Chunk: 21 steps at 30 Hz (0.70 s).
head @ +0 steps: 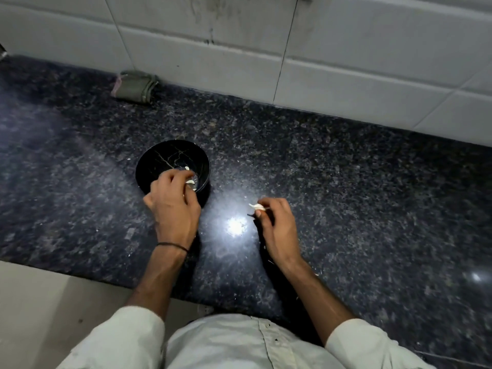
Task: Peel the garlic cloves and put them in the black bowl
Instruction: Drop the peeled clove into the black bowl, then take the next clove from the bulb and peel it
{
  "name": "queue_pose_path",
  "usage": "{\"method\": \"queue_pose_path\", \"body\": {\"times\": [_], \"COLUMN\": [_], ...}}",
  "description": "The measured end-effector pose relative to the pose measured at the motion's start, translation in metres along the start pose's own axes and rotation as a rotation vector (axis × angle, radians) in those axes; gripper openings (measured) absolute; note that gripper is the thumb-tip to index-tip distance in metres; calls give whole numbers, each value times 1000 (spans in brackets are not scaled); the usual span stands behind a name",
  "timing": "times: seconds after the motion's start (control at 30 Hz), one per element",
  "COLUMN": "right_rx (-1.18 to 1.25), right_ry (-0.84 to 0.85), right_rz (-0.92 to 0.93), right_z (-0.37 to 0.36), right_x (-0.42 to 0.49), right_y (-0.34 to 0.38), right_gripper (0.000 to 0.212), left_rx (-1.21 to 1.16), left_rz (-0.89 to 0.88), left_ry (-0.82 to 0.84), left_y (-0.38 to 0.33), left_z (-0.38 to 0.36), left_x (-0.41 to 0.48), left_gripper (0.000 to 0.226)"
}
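Note:
A black bowl (159, 161) with pale vein marks stands on the dark granite counter (346, 182). My left hand (173, 206) hovers over the bowl's near rim, fingers curled, pinching a pale garlic clove (190, 182). Another clove (187, 168) lies inside the bowl. To the right, my right hand (277, 222) is above the counter and pinches a white garlic piece (257, 206) between thumb and fingertips; whether it is clove or skin I cannot tell.
A folded green-grey cloth (134, 86) lies at the back against the white tiled wall (292, 49). A bright light glare (234, 226) sits between my hands. The counter's front edge runs from the lower left, with a beige floor (40, 302) below.

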State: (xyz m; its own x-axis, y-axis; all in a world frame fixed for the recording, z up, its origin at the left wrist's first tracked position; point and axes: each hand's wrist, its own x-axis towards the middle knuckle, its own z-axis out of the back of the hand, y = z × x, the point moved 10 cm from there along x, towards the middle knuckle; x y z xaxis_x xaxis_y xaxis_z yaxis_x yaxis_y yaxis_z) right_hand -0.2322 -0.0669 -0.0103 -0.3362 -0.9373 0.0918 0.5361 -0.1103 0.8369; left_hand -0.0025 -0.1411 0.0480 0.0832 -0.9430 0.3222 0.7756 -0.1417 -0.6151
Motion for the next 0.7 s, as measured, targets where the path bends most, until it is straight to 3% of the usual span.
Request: {"method": "queue_pose_path", "body": {"times": [0.07, 0.1, 0.17, 0.27, 0.4, 0.7], "right_rx": [105, 162, 266, 274, 227, 263], "right_ry": [-55, -75, -107, -134, -146, -125], "right_rz": [-50, -82, -110, -39, 3, 48], "right_z": [13, 18, 28, 42, 50, 60], "right_x": [1, 2, 4, 4, 0, -2], "right_y": [5, 8, 17, 34, 42, 44], "right_gripper": [16, 15, 15, 13, 16, 6], "left_rx": [-142, -314, -689, -942, -1029, -922], "left_rz": [-63, -29, 199, 369, 321, 131], "left_ry": [4, 82, 315, 517, 549, 523], "left_y": [-20, -26, -37, -58, -78, -82], "left_z": [-5, -17, -54, -84, -89, -85], "left_x": [-14, -20, -35, -55, -55, -43], "left_gripper": [24, 21, 18, 13, 16, 18]}}
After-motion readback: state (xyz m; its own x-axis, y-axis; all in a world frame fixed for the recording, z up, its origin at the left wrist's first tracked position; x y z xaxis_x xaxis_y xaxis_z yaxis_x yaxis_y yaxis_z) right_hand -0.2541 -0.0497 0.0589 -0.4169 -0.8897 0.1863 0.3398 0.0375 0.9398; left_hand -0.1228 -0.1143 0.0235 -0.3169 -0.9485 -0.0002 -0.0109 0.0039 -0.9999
